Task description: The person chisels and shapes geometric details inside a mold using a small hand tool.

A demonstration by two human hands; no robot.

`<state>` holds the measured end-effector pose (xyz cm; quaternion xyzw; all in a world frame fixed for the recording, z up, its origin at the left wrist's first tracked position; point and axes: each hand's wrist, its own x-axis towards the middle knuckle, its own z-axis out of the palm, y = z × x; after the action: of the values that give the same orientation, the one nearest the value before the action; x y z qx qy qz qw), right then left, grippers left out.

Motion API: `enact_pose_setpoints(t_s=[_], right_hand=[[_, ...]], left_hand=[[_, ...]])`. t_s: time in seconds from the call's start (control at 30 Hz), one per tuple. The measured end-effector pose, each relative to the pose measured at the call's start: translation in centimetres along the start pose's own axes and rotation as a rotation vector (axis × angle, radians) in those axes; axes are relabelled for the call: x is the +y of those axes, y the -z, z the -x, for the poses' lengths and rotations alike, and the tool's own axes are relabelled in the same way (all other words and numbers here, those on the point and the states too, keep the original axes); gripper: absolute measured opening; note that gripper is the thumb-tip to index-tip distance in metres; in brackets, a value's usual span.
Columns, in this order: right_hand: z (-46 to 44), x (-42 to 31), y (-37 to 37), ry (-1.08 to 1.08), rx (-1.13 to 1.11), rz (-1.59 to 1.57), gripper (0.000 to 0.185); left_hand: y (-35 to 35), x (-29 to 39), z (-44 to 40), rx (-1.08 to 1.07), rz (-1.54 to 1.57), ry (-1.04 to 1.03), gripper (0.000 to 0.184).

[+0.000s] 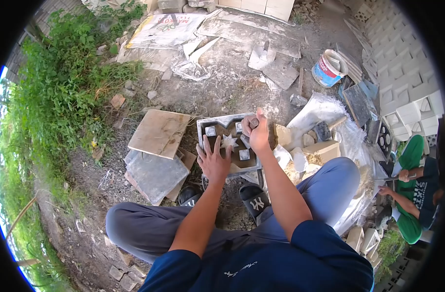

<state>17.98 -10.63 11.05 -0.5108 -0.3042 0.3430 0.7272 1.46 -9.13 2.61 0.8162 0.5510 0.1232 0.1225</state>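
A grey metal-edged mould [201, 127] sits on the ground between my feet. Inside it are square pale blocks [210, 131] near the corners and a star-shaped piece [229, 141] in the middle, with brownish material around them. My left hand [215, 164] lies over the mould's near left part, fingers spread, fingertips beside the star. Above the mould's right side, my right hand [258, 132] is closed in a fist with the thumb up. A dull brownish lump or rod end shows at its fingers, too covered to name.
Flat tiles and boards [159, 134] are stacked at left. Sandy rubble and broken blocks [324, 148] lie on plastic sheeting at right. Farther off stand a paint bucket [329, 68] and a trowel [262, 56]. Another person [417, 190] in green trousers sits at the far right, holding a tool.
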Motion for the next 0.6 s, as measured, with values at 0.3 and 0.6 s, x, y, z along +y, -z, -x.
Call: enact_pose_setpoints(t_s=[0.3,0.6], right_hand=[[0.9,0.0,0.6,0.017,-0.037,0.007,0.068],[1.0,-1.4,0.4,0.007,-0.207,-0.017,0.051]], left_hand=[[-0.4,-0.1,0.0,0.050,-0.005,-0.011,0.061],[-0.3,-0.1,-0.1,0.026,-0.014,-0.006,0.060]])
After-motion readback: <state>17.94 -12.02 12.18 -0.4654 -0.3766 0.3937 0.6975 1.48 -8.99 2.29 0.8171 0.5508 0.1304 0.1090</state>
